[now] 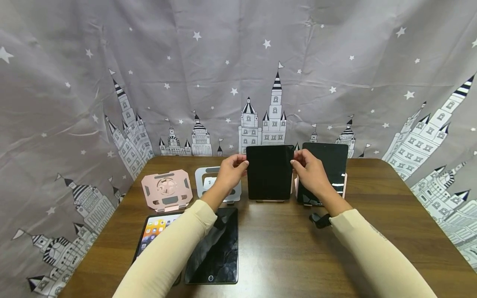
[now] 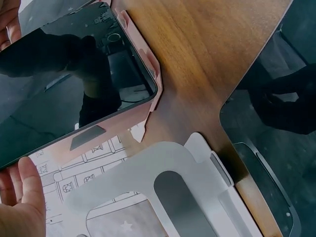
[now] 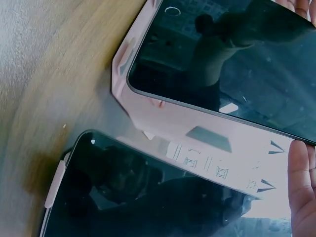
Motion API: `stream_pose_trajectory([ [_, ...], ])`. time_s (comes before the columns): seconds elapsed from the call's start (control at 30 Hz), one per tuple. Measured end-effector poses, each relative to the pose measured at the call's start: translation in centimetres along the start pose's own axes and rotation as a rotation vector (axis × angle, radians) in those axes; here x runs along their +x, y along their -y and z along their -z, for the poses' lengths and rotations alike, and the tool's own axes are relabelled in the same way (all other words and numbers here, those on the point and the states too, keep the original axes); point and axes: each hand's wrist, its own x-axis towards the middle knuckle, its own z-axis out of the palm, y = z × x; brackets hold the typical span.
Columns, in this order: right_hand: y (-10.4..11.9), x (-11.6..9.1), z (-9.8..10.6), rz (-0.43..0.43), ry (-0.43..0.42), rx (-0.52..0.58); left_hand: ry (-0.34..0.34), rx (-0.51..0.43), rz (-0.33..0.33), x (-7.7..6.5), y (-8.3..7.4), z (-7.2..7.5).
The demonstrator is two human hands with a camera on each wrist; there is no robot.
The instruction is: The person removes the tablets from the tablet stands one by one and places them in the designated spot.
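Left hand point(image 1: 232, 170): I'm pinching the tablet's point(image 1: 270, 171) left edge.
Right hand point(image 1: 309, 170): pinching its right edge.
Wrist views: showing its pink stand point(image 2: 148, 106).
Writing: none I can read.

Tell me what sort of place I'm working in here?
Probably a staged tabletop setup, not a home: a wooden table against a castle-print curtain, laid with tablet stands and a middle tablet held by both hands.

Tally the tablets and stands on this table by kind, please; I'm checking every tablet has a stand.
Black-screened tablets upright on stands: 2, one held by both hands, one at its right
Tablets lying flat: 2, dark-screened, lit-screened
Empty stands: 2, pink, silver
Occupied pink stands: 2
Total: 4 tablets, 4 stands
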Motion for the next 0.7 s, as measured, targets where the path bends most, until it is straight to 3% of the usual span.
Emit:
stream_pose_trajectory([
  [0.7, 1.0, -2.9, -0.5, -0.061, 0.041, 0.129, 0.007, -0.016, 0.030, -2.9, 1.0, 1.0],
])
